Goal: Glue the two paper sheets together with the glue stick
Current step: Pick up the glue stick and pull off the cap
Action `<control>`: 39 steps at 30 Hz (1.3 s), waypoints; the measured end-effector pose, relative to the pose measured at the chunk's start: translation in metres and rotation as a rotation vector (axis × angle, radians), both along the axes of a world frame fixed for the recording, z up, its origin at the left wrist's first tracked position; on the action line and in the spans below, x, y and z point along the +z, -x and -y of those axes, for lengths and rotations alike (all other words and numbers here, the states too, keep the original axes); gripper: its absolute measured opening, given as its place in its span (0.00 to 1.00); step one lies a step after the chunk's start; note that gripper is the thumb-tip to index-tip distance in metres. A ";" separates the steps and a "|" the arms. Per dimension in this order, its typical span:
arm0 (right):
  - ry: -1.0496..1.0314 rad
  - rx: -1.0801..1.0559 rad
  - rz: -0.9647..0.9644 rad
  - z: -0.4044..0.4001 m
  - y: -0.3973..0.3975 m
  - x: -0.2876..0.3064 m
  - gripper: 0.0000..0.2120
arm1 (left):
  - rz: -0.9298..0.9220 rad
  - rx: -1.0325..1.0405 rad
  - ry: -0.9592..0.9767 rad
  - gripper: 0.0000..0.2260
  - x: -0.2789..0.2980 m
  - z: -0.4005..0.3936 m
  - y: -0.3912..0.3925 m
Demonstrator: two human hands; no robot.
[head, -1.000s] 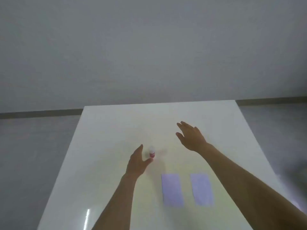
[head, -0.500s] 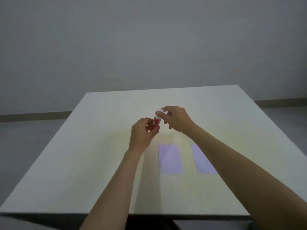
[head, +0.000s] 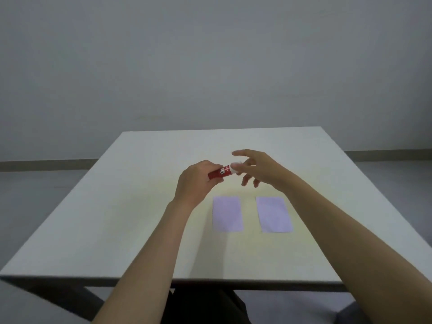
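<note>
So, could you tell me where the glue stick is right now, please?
In the head view it is mid-table, held above the surface in the left hand: the glue stick lies behind the two sheets.

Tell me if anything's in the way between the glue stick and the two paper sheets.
Nothing visible on the table blocks the way. The left hand holds the glue stick above the table, beyond the two paper sheets, which lie flat and uncovered. The white cap, at the right hand, looks still on.

A: From where does the single view look?
B: From the wearer's head, facing forward and down across the white rectangular table (head: 140, 206) toward the plain grey wall (head: 210, 66); both forearms enter from below, close.
</note>
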State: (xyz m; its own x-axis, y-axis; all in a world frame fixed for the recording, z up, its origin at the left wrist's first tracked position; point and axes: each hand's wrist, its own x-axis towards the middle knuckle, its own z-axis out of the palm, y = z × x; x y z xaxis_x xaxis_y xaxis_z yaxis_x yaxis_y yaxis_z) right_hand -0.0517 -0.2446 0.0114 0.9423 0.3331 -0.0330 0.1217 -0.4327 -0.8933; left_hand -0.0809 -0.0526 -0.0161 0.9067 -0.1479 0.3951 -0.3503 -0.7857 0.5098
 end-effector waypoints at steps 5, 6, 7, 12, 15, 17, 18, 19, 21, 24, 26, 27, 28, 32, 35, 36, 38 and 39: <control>0.073 -0.147 0.043 -0.008 -0.007 -0.001 0.15 | 0.047 0.005 -0.069 0.12 0.002 -0.004 -0.004; 0.066 -0.118 0.060 -0.007 -0.009 -0.003 0.11 | 0.054 0.009 -0.082 0.12 0.002 -0.006 -0.006; 0.029 -0.077 0.052 -0.005 -0.010 -0.003 0.05 | 0.059 0.016 -0.087 0.12 0.002 -0.007 -0.007; -0.029 -0.143 -0.065 -0.005 -0.013 0.004 0.22 | 0.073 0.019 -0.082 0.12 0.002 -0.006 -0.013; 0.042 -0.159 -0.096 -0.007 -0.016 -0.001 0.26 | 0.086 -0.001 -0.065 0.12 0.003 0.001 -0.016; -0.020 -0.090 -0.055 -0.003 -0.017 -0.005 0.16 | 0.084 -0.002 -0.061 0.12 0.002 0.003 -0.019; -0.081 -0.043 -0.050 0.001 -0.018 -0.006 0.10 | 0.075 0.001 -0.051 0.12 0.002 0.003 -0.019; -0.134 -0.001 -0.058 0.004 -0.019 -0.005 0.11 | 0.064 0.002 -0.035 0.13 0.002 0.003 -0.020; -0.168 -0.021 -0.090 0.007 -0.021 -0.003 0.21 | 0.052 -0.002 -0.008 0.13 0.002 0.005 -0.020; -0.058 -0.139 -0.054 0.002 -0.022 -0.005 0.21 | 0.042 -0.007 0.006 0.12 0.002 0.009 -0.022; -0.033 -0.121 0.025 0.002 -0.023 -0.005 0.15 | 0.024 -0.006 0.004 0.12 0.002 0.010 -0.024; -0.064 -0.093 0.062 0.005 -0.024 -0.005 0.11 | 0.002 0.001 0.020 0.12 0.001 0.010 -0.025; -0.116 -0.067 0.091 0.010 -0.025 -0.003 0.06 | -0.029 0.009 0.055 0.12 -0.001 0.010 -0.025; -0.304 -0.162 0.165 0.035 -0.036 0.004 0.07 | -0.148 0.026 0.271 0.10 -0.008 0.005 -0.025; -0.131 -0.438 0.231 0.060 -0.050 -0.006 0.09 | -0.169 0.043 0.427 0.07 -0.010 0.000 -0.021; -0.004 -0.510 0.253 0.069 -0.054 -0.013 0.09 | -0.163 0.053 0.465 0.07 -0.009 -0.001 -0.020; 0.228 -0.552 0.263 0.088 -0.056 -0.032 0.09 | -0.153 0.070 0.514 0.08 -0.006 -0.002 -0.018; 0.311 -0.543 0.257 0.095 -0.055 -0.043 0.09 | -0.153 0.076 0.533 0.07 -0.005 -0.002 -0.018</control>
State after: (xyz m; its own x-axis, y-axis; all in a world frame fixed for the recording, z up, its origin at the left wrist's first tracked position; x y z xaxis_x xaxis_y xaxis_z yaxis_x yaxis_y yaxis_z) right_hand 0.0036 -0.3398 -0.0318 0.9640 -0.1789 0.1970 0.0063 -0.7247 -0.6891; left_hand -0.0631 -0.0505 -0.0215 0.9599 0.1047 0.2601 -0.1932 -0.4253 0.8842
